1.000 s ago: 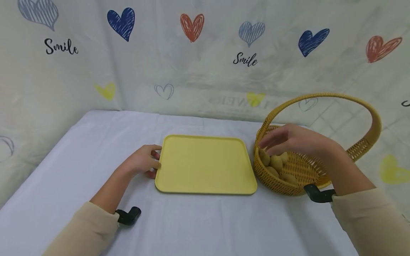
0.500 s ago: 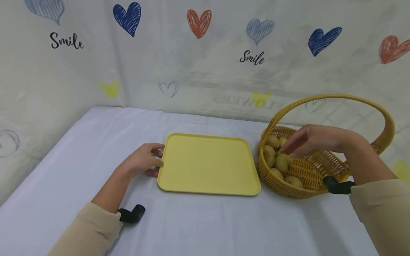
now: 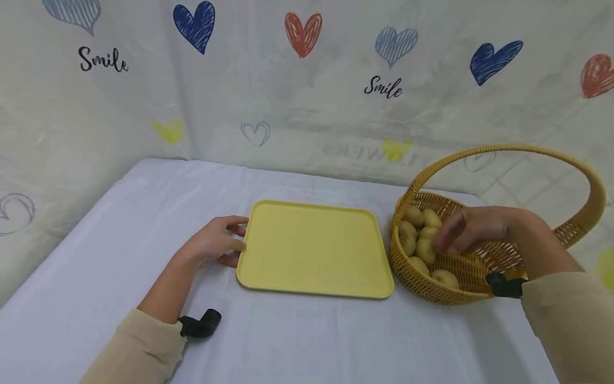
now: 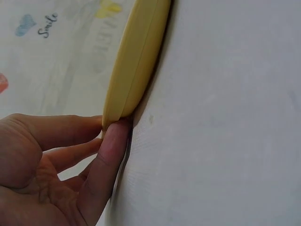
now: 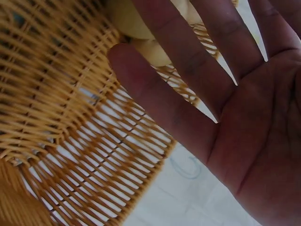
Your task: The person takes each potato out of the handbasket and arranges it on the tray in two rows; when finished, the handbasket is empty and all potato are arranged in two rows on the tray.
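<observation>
A flat yellow tray [image 3: 314,249] lies on the white cloth. At its left edge is my left hand [image 3: 216,241], fingers relaxed; in the left wrist view this hand [image 4: 61,165] touches the tray's rim [image 4: 134,61] with its fingertips. To the tray's right stands a wicker basket [image 3: 412,280] holding several potatoes [image 3: 425,250] on its left side. Over the basket is my right hand [image 3: 484,229], holding nothing, its fingertips beside the potatoes. The right wrist view shows this hand [image 5: 225,94] with extended fingers, the basket's weave [image 5: 94,155] and part of a potato [image 5: 129,19].
The basket's tall arched handle [image 3: 513,149] rises over its right part, near my right forearm. White cloth [image 3: 288,341] covers the table in front of the tray. Behind hangs a pale backdrop [image 3: 249,90] with printed hearts.
My right hand has moved right and slightly lower over the basket, so more potatoes show. The head view has shifted a little. My left hand stays at the tray's edge.
</observation>
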A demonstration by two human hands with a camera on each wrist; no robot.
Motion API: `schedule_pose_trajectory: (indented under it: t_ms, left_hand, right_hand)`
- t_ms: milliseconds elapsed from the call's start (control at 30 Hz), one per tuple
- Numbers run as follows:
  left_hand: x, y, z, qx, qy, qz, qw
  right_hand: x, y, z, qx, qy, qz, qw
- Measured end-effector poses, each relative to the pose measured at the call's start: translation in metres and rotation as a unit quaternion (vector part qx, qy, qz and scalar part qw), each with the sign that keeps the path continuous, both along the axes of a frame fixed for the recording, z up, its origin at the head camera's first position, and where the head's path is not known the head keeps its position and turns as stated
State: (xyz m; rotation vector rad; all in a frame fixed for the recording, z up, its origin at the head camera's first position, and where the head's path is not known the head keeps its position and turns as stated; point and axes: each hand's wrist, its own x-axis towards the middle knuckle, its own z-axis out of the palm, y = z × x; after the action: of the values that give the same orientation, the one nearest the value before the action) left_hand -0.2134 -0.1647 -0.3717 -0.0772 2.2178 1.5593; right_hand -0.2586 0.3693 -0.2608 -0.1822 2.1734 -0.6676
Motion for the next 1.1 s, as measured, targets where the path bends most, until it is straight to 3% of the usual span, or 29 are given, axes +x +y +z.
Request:
schedule_pose_trajectory:
  t_ms: [267,500,1100]
  left_hand:
    - [0.001,0.0,0.0,-0.002,-0.007,0.004,1.0]
    - [0.0,0.001,-0.001,-0.007,-0.005,0.006,0.9999]
    - [0.0,0.002,-0.002,-0.005,0.0,0.01,0.9999]
  right_hand:
    - [0.005,0.002,-0.007,0.01,-0.033,-0.021,0.9992]
    - [0.004,-0.003,-0.01,0.033,-0.052,-0.014,0.998]
    - [0.002,-0.01,-0.024,0.027,-0.113,-0.019,0.993]
